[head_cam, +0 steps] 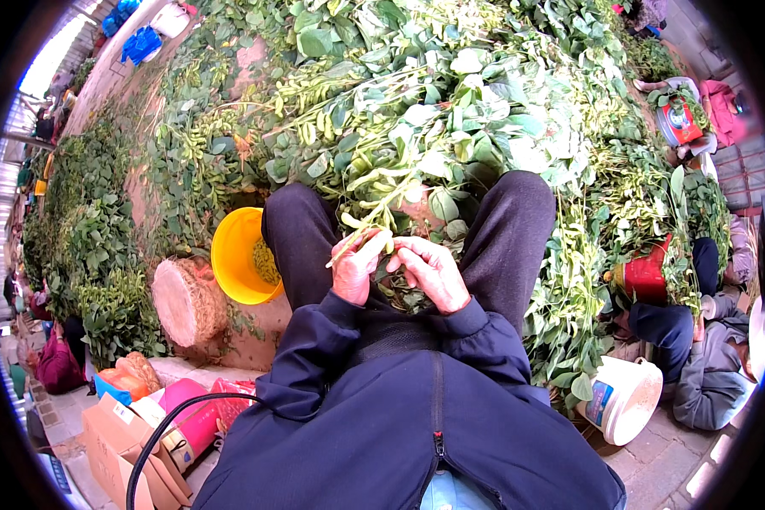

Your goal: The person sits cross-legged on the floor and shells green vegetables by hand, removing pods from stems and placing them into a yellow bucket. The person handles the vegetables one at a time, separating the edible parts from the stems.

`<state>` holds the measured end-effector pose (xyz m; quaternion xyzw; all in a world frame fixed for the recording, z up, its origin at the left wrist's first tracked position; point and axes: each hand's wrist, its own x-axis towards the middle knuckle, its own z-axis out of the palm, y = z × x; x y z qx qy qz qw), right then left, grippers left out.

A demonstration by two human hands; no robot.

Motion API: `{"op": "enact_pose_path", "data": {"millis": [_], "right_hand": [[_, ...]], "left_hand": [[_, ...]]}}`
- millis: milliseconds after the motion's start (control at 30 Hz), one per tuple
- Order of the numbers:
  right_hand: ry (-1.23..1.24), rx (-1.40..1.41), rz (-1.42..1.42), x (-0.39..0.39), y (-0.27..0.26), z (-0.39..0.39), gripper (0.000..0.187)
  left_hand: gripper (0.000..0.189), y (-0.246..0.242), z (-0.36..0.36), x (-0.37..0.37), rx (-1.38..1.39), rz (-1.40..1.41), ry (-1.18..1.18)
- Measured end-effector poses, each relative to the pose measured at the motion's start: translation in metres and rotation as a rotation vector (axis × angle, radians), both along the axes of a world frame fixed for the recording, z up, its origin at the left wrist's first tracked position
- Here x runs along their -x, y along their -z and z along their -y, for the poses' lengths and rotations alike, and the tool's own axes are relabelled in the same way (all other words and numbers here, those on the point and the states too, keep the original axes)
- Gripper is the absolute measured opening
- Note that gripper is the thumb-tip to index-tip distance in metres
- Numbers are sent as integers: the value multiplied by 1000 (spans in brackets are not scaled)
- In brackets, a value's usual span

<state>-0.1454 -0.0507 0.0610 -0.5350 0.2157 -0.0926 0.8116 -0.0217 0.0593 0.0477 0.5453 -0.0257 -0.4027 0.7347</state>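
My left hand [356, 264] grips the cut end of a green soybean stalk [389, 203] between thumb and fingers, over my lap. The stalk, hung with plump pods, points away from me between my knees. Close on its right, my right hand [428, 266] has its thumb and forefinger drawn together near a pod by the stalk; whether it holds the pod is not plain. A yellow bucket [226, 255] with green pods [266, 261] inside stands left of my left knee. Heaped soybean plants [446, 95] with leaves and pods lie beyond my knees.
Left of me stand a round straw-sided stool [188, 303], a cardboard box [118, 440] and bright bags. A white bucket [631, 401] lies tipped at the right. Beyond it a person in grey [707, 376] sits near a red container [646, 279]; more people sit farther off.
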Motion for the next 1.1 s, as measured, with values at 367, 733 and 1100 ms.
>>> {"op": "enact_pose_path", "data": {"millis": [367,733,1100], "right_hand": [[-11,-351,-9,3,-3,5,21],[40,-246,-28,6,2,5,20],[214,350,-49,-26,-25,12,25]], "left_hand": [[12,19,-4,-6,248,-186,185],[8,-27,2,10,-107,261,239],[13,-14,-5,9,-75,275,309]]}}
